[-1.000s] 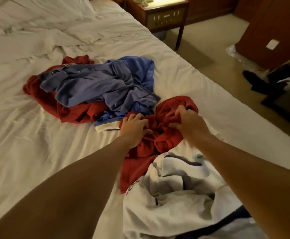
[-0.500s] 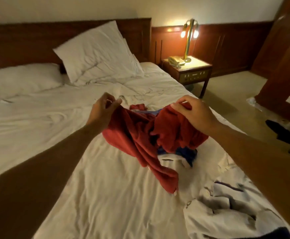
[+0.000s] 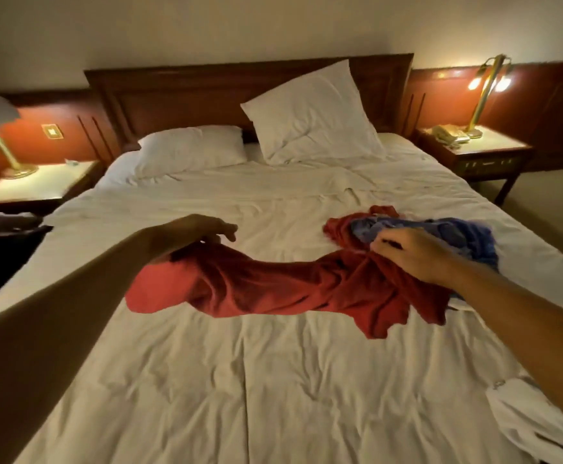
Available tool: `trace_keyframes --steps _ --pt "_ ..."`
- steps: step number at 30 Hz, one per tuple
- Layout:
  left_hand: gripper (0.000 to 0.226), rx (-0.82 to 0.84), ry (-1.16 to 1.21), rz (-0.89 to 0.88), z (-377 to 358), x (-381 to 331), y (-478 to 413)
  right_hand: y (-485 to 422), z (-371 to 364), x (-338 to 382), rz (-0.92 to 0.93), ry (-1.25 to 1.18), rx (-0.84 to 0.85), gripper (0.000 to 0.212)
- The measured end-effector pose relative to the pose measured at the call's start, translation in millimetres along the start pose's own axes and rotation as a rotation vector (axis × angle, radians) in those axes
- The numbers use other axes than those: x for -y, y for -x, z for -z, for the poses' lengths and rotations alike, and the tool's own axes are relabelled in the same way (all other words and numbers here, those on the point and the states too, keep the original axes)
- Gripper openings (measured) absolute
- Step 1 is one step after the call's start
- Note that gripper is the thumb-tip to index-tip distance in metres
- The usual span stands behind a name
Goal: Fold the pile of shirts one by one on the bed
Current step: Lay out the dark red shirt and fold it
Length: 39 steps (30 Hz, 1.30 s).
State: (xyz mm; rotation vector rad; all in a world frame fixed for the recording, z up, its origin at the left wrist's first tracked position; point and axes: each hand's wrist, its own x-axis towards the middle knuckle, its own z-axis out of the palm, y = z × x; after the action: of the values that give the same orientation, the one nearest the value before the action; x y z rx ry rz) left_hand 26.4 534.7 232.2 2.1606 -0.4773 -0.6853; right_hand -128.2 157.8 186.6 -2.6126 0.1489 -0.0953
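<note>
we stretch the red shirt point(image 3: 273, 286) over the bed point(image 3: 273, 396), nothing folded yet; right hand point(image 3: 414, 254) fingers point(image 3: 385, 244) pinch it by the blue shirt point(image 3: 467, 236), whether the left hand point(image 3: 199, 229) grips we cannot tell

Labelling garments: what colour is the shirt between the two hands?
Plain red; the red shirt shows best in the head view.

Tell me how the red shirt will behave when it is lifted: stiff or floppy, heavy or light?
Likely floppy: the red shirt sags in deep folds between the left hand and the right hand. Probably light, since the right hand's pinch alone seems to hold up its end.
</note>
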Motion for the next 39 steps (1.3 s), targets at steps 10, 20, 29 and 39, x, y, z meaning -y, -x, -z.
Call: trace_keyframes --steps 10,20,29,39 --pt "0.099 0.084 -0.426 0.208 -213.5 256.3 -47.6 37.8 -250.5 -77.4 -0.070 0.059 0.251 0.046" --pt "0.046 -0.277 -0.502 -0.148 -205.7 300.9 1.9 56.8 -296.1 -68.5 0.154 0.074 0.039 0.036" --pt "0.027 -0.020 -0.488 -0.127 -205.7 228.6 97.7 156.0 -194.8 -50.1 -0.122 0.276 0.167 0.068" --pt "0.026 -0.029 -0.135 -0.406 -209.6 98.5 185.0 210.2 -221.8 64.0 0.173 -0.722 0.182 0.068"
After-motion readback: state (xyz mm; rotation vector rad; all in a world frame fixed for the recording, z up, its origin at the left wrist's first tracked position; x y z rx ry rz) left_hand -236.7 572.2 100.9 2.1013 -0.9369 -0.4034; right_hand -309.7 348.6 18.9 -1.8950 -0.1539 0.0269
